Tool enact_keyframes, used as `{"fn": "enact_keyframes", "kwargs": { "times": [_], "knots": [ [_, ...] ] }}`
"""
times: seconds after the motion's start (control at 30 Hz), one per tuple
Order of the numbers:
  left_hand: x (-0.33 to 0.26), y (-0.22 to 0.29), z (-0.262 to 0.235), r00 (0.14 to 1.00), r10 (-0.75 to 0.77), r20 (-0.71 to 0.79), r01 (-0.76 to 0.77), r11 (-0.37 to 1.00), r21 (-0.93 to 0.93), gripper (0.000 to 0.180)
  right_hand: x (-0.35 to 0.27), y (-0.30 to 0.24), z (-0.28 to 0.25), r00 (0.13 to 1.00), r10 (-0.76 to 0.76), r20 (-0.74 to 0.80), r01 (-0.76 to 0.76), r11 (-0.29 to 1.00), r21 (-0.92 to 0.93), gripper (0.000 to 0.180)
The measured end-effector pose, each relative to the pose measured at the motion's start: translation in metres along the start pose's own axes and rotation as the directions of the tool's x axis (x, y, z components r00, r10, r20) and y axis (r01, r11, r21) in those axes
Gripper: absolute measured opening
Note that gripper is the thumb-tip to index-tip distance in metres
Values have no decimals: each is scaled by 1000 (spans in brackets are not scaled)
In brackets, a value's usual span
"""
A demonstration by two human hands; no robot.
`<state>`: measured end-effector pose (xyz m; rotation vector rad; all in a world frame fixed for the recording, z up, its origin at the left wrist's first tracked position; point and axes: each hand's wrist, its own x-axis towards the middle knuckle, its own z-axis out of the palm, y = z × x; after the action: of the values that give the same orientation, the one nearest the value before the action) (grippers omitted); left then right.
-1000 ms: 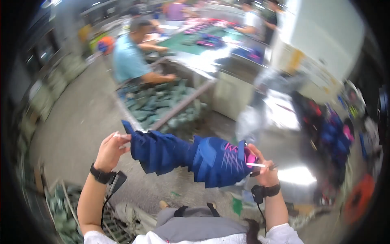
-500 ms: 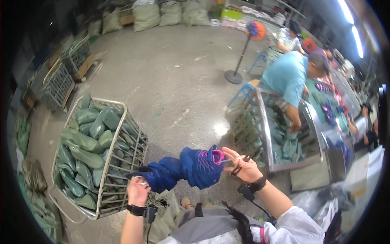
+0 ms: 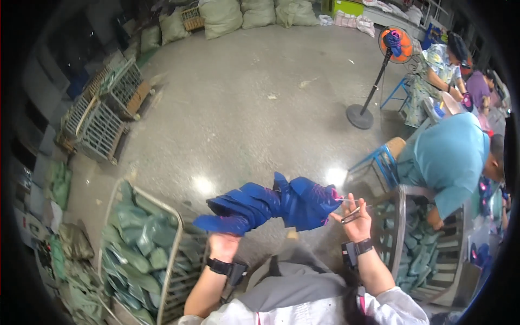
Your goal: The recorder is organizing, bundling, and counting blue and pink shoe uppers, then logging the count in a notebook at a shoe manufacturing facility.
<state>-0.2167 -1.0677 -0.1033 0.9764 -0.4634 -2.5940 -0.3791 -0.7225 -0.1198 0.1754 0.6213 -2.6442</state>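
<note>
A bundle of navy-blue shoe uppers (image 3: 246,201) with pink laces and lining hangs between my hands, nested together in a curved row. My left hand (image 3: 223,246) is closed under its left end, the fingers mostly hidden by the fabric. At the right end my right hand (image 3: 356,219) is beside the pink-lined opening. It holds a slim metal tool that looks like small scissors (image 3: 352,215), and a thin pale cord or strip runs from the opening toward its fingers.
A wire cart of green shoe lasts (image 3: 179,233) stands at lower left. Another metal cart (image 3: 402,233) with lasts is at right, where a person in a teal shirt (image 3: 444,157) bends over it. A blue-legged stool (image 3: 383,162) and floor fan (image 3: 360,116) stand beyond.
My view has turned left, so the surroundings sit farther right. The bundle and both hands have shifted right in the picture, and the uppers now spread into a longer fanned row.
</note>
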Motion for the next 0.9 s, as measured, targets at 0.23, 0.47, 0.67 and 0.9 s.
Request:
{"fn": "enact_keyframes", "kwargs": {
  "times": [0.23, 0.47, 0.67, 0.9],
  "knots": [
    [141, 32, 134, 963, -104, 250, 113, 993, -22, 23, 223, -42, 60, 990, 73, -118, -61, 993, 104, 16],
    [385, 13, 276, 960, 126, 249, -207, 921, 330, 24, 466, -106, 73, 925, 249, -287, -306, 936, -173, 17],
    [600, -36, 451, 939, -114, 325, -103, 807, 581, 16, 637, -182, 98, 899, 67, -433, -182, 956, -229, 15],
    [794, -78, 674, 878, -190, 439, -300, 495, 816, 18, 842, -297, 53, 877, -5, -480, -152, 946, -287, 14]
  ]
}}
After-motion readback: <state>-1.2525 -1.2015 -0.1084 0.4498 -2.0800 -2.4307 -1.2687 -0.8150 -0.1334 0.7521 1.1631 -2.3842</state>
